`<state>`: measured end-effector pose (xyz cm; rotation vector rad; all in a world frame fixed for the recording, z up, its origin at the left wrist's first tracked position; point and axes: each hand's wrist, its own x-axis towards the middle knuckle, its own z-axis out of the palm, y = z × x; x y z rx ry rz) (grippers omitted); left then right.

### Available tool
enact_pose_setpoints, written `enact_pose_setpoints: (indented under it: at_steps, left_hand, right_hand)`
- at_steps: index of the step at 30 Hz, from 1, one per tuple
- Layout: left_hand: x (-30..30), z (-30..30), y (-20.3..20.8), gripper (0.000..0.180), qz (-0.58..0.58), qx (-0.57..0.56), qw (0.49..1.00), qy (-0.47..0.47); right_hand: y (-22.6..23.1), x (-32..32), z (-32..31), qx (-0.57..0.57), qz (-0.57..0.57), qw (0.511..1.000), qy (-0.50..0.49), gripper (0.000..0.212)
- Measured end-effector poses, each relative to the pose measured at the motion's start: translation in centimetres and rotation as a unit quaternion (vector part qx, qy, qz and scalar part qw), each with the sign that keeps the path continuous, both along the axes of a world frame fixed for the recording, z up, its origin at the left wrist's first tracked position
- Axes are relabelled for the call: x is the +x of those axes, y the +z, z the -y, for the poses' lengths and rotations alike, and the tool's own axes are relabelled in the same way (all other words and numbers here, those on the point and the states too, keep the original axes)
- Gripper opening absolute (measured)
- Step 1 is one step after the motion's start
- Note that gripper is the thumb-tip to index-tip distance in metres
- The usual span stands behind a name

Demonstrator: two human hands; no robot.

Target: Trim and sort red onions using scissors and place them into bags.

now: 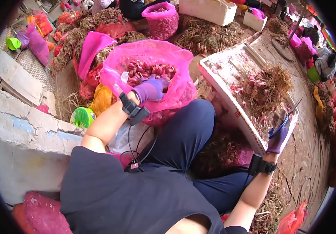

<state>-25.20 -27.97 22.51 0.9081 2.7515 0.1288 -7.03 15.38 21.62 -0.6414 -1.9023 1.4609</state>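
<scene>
My left hand [151, 89], in a purple glove, reaches into a pink mesh bag [181, 93] and rests over reddish-purple bulbs [142, 70] that look like shallots. Its fingertips are hidden, so I cannot tell whether it grips any. On the right, my gloved right hand [279, 136] is closed round scissors [280, 127] with blue handles, the blades pointing up and away. Beside that hand lies a tilted white foam tray [224, 91]. A bunch of bulbs with dry stalks [271, 87] sits on it among loose skins.
A second pink bag of bulbs [164, 25] stands beyond the first. Heaps of dried stalks [209, 35] and white foam boxes [211, 11] lie farther back. A cracked low wall [31, 117] runs along my left, with a green round container [83, 117] beside it.
</scene>
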Motion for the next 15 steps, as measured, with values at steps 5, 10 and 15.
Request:
enact_pose_setpoints:
  at_steps: [5, 10, 15]
  left_hand:
    - [-2.6, 0.8, 5.8, 0.035, 0.179, -0.034, 0.98, -0.074]
    - [-9.2, 1.6, 0.6, 0.036, -0.023, 0.106, 0.994, -0.033]
    - [-10.0, -2.6, -1.0, 0.034, -0.042, -0.022, 0.996, 0.075]
  right_hand:
    - [0.7, 0.2, -0.7, -0.069, -0.022, 0.997, 0.006, 0.05]
    - [0.5, 0.0, -0.1, -0.027, -0.015, 1.0, 0.003, 0.056]
    - [0.6, 0.3, -0.1, -0.04, -0.019, 0.999, 0.005, 0.053]
